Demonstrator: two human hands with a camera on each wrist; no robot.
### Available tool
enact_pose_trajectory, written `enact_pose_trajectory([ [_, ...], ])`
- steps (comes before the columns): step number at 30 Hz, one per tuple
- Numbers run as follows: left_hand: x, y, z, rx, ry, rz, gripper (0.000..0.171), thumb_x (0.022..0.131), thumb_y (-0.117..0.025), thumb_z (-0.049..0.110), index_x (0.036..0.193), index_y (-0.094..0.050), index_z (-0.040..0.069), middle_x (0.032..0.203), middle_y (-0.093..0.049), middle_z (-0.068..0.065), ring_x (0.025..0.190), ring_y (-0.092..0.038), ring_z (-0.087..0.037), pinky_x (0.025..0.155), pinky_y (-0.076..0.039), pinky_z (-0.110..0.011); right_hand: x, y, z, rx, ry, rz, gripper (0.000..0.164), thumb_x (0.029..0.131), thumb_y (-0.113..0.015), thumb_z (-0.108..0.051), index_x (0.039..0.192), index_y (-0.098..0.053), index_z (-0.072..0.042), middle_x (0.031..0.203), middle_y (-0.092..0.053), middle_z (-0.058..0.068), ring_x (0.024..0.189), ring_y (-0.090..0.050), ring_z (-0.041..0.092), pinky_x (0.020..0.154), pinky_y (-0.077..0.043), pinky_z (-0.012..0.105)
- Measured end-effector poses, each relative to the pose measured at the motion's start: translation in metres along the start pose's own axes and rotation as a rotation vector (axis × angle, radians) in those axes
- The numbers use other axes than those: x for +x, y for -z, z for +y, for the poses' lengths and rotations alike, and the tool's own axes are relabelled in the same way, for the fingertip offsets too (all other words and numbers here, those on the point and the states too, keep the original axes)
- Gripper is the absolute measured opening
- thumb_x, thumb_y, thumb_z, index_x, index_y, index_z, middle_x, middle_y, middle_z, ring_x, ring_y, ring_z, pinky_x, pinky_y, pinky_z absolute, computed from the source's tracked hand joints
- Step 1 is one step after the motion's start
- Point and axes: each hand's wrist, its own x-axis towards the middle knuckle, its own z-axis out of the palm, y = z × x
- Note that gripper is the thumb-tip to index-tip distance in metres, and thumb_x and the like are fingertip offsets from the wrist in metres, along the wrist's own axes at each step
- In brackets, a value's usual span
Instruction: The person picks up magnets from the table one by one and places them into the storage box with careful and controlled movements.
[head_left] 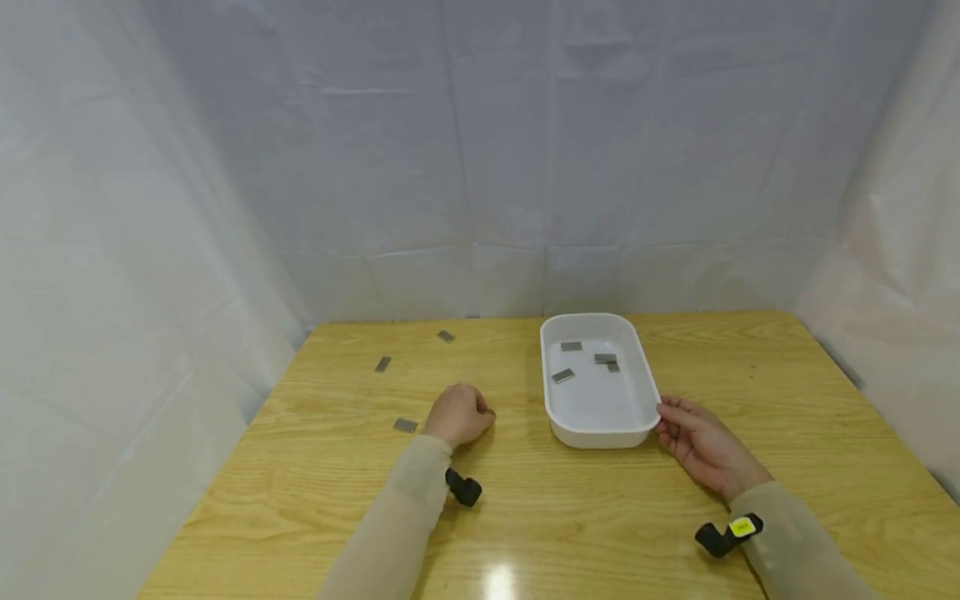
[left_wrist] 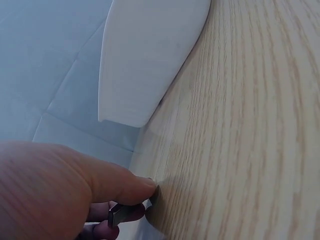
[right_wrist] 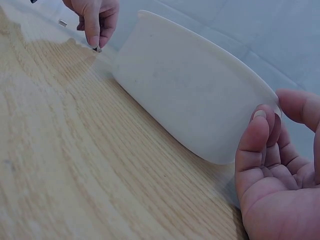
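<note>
My left hand (head_left: pixel 459 415) is low over the table, left of the white plastic tub (head_left: pixel 597 437). Between its thumb and fingers it pinches a small grey metal block (left_wrist: pixel 119 214), best seen in the left wrist view; fingers cover part of it. With thumb and curled fingers my right hand (head_left: pixel 701 446) grips the tub's rim at its near right corner. Several similar flat metal blocks (head_left: pixel 563 376) lie inside the tub, two of them overlapping. Left of the tub, loose metal blocks (head_left: pixel 405 425) lie apart on the wood, one of them close beside my left wrist.
The wood-grain table (head_left: pixel 570 517) carries everything. Two more metal blocks lie farther back, one at the left (head_left: pixel 383 364) and another near the back edge (head_left: pixel 446 336). Pale plastic sheeting (head_left: pixel 495 167) hangs behind the table and along both sides.
</note>
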Motion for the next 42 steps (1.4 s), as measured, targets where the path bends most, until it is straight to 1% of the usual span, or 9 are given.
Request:
enact_pose_trajectory([
  [5,-0.0008,-0.0006,-0.0004,0.0,0.003,0.003,0.016,0.087,-0.07,0.023,0.095,-0.072,0.009,0.097,-0.066,-0.005,0.083,-0.06,-0.019,0.074,-0.051,-0.038,-0.0001,-0.0004,0.0004,-0.002,-0.003,0.0,0.013,0.1,-0.054,-0.013,0.111,-0.052,-0.008,0.096,-0.057,0.001,0.083,-0.056,0.01,0.074,-0.049,0.022],
  [13,-0.0015,-0.0005,0.0004,-0.006,0.0,0.037,0.02,0.086,-0.072,0.028,0.09,-0.07,0.009,0.094,-0.065,-0.004,0.078,-0.058,-0.017,0.073,-0.05,-0.036,-0.0006,0.0003,0.0001,-0.011,-0.01,-0.004,0.014,0.1,-0.052,-0.014,0.113,-0.051,-0.008,0.096,-0.057,0.001,0.083,-0.056,0.01,0.073,-0.049,0.021],
  [20,0.0001,0.0005,0.0022,-0.008,-0.038,0.067,0.02,0.087,-0.07,0.029,0.091,-0.07,0.01,0.095,-0.067,-0.004,0.08,-0.06,-0.017,0.074,-0.051,-0.036,-0.0003,0.0008,-0.0015,-0.007,-0.015,0.009,0.015,0.1,-0.053,-0.015,0.113,-0.05,-0.008,0.096,-0.056,0.001,0.083,-0.056,0.01,0.073,-0.049,0.022],
  [25,0.0012,0.0015,0.0042,-0.017,-0.057,0.094,0.018,0.089,-0.069,0.029,0.088,-0.069,0.011,0.092,-0.066,-0.003,0.075,-0.058,-0.015,0.071,-0.05,-0.035,0.0003,0.0006,-0.0017,-0.009,-0.016,0.008,0.014,0.1,-0.052,-0.015,0.113,-0.05,-0.009,0.096,-0.056,0.001,0.083,-0.056,0.01,0.073,-0.049,0.022],
  [34,0.0004,0.0048,0.0058,-0.055,-0.065,0.108,0.016,0.089,-0.07,0.029,0.084,-0.067,0.013,0.087,-0.062,-0.001,0.068,-0.053,-0.014,0.064,-0.047,-0.033,0.0006,0.0004,-0.0009,-0.022,-0.013,0.009,0.016,0.1,-0.053,-0.015,0.114,-0.049,-0.008,0.096,-0.056,0.001,0.083,-0.056,0.009,0.072,-0.049,0.021],
  [39,-0.0002,0.0058,0.0067,-0.082,-0.07,0.121,0.016,0.088,-0.07,0.028,0.082,-0.067,0.014,0.085,-0.062,0.0,0.063,-0.053,-0.013,0.06,-0.046,-0.031,0.0006,0.001,-0.0005,-0.019,-0.014,0.003,0.016,0.101,-0.052,-0.015,0.115,-0.048,-0.008,0.098,-0.056,0.001,0.084,-0.055,0.009,0.073,-0.049,0.021],
  [42,0.0001,0.0066,0.0076,-0.095,-0.073,0.125,0.016,0.088,-0.07,0.028,0.082,-0.068,0.014,0.083,-0.063,0.001,0.061,-0.053,-0.013,0.058,-0.045,-0.031,0.0007,0.0008,-0.0003,-0.023,-0.017,0.015,0.019,0.1,-0.053,-0.016,0.116,-0.048,-0.008,0.099,-0.056,0.001,0.084,-0.055,0.009,0.074,-0.049,0.021],
])
